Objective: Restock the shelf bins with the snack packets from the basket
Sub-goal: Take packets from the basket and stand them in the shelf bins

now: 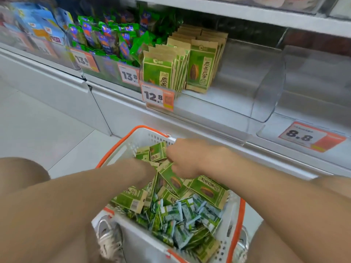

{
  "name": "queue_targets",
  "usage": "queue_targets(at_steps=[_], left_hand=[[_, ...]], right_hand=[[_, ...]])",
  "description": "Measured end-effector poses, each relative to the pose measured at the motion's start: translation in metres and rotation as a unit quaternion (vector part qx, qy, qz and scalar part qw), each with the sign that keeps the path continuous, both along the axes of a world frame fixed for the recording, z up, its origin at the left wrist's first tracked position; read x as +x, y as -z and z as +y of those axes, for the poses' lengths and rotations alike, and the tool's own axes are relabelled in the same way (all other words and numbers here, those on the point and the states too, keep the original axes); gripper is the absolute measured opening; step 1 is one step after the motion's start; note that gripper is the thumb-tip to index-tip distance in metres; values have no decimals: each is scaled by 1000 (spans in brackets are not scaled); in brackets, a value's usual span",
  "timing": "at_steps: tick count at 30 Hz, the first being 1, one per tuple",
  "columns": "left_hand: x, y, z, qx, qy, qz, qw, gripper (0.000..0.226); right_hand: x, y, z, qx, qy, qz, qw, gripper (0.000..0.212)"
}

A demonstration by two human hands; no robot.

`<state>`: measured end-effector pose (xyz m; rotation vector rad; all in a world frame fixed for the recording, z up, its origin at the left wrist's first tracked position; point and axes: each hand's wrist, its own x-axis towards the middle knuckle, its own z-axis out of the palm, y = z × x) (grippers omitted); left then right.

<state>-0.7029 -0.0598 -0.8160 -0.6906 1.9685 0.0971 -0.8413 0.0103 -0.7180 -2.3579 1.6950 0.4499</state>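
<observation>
Basket (144, 137) first: through the head camera I see it at 6 o'clock of the view, white plastic with orange rim and handles, standing on the pale floor (38, 130) just before the shelf (218, 103). It is filled with snack packets. The brown-and-green seed packets (209, 190) lie in a loose heap in its far half, and small green-and-white packets (182, 221) fill the near half. Both arms reach into it. The right hand (191, 158) is over the far heap, at about 12 o'clock of the basket, with its back turned to me. Its fingers (171, 154) are bent down and touch the seed packets, but I cannot tell if they really hold one. The left forearm (106, 183) comes in from 8 o'clock. The left hand goes under the right one and among the packets, so I cannot tell how its fingers are. At 12 o'clock of the view the shelved seed packets (201, 65), of the same kind, stand upright in two rows behind an orange price tag (157, 96) reading 12.8. At 10 o'clock from them are shiny green packets (112, 40) with tags of 13.8 (129, 74), and further to 9 o'clock blue packets (39, 23), blurred. At 2 o'clock a curved clear divider (269, 88) stands on the shelf, and at 3 o'clock a second tag (302, 136) reads 8.8. A grey-white shoe (108, 238) shows at 7 o'clock of the basket.
</observation>
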Motion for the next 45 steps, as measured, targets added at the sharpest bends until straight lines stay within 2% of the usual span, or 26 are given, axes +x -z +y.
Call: queue_targets(at_steps=[2, 5, 13, 16, 19, 21, 23, 25, 27, 31, 32, 34, 35, 36, 37, 39, 40, 42, 45], left_hand=[[10, 20, 2, 12, 10, -16, 1000, 36], [21, 49, 5, -5, 22, -4, 1000, 45], [24, 57, 8, -51, 59, 45, 996, 16], [21, 40, -2, -26, 9, 90, 996, 8], [12, 9, -18, 28, -95, 200, 975, 14], [4, -18, -25, 49, -161, 296, 940, 17], [-4, -46, -25, 68, -229, 385, 891, 25], [-9, -66, -26, 79, -301, 479, 820, 17], [-8, -82, -26, 86, -361, 552, 747, 17], [-2, -111, -28, 129, -478, 618, 611, 24], [-2, -116, -30, 146, -510, 629, 568, 21], [-3, -127, -29, 181, -575, 641, 475, 18], [-2, -132, -28, 198, -595, 635, 451, 17], [-2, -137, -27, 203, -603, 630, 446, 20], [-1, -141, -27, 179, -593, 629, 470, 25], [0, -145, -28, 67, -547, 642, 533, 39], [-2, -148, -27, 23, -519, 662, 541, 47], [-7, -152, -25, 37, -452, 722, 523, 58], [-14, -151, -13, 137, -364, 781, 489, 41]], right_hand=[[10, 11, -2, 44, -37, 0, 998, 24], [23, 21, -6, 58, -79, -6, 995, 7], [30, 22, -14, 84, -85, 17, 993, 4], [25, 15, -17, 98, -65, 32, 993, 15], [13, 2, -21, 81, -42, 18, 996, 13], [4, -10, -24, 57, -29, -8, 998, 16], [-6, -22, -27, 28, -4, -44, 999, 18], [-16, -32, -29, -12, 8, -70, 997, 14], [-26, -43, -27, -44, 14, -103, 994, 26], [-40, -63, -14, -72, -8, -152, 986, 60], [-41, -65, -12, -97, -22, -171, 980, 60], [-41, -69, -14, -158, -39, -238, 957, 46], [-41, -72, -15, -187, -36, -277, 942, 37], [-42, -76, -16, -212, -20, -314, 925, 30], [-43, -80, -17, -238, 7, -346, 908, 26], [-46, -85, -19, -288, 80, -400, 867, 30], [-49, -84, -21, -299, 116, -427, 845, 34], [-53, -81, -25, -287, 180, -475, 812, 40], [-57, -75, -33, -249, 222, -505, 796, 40]])
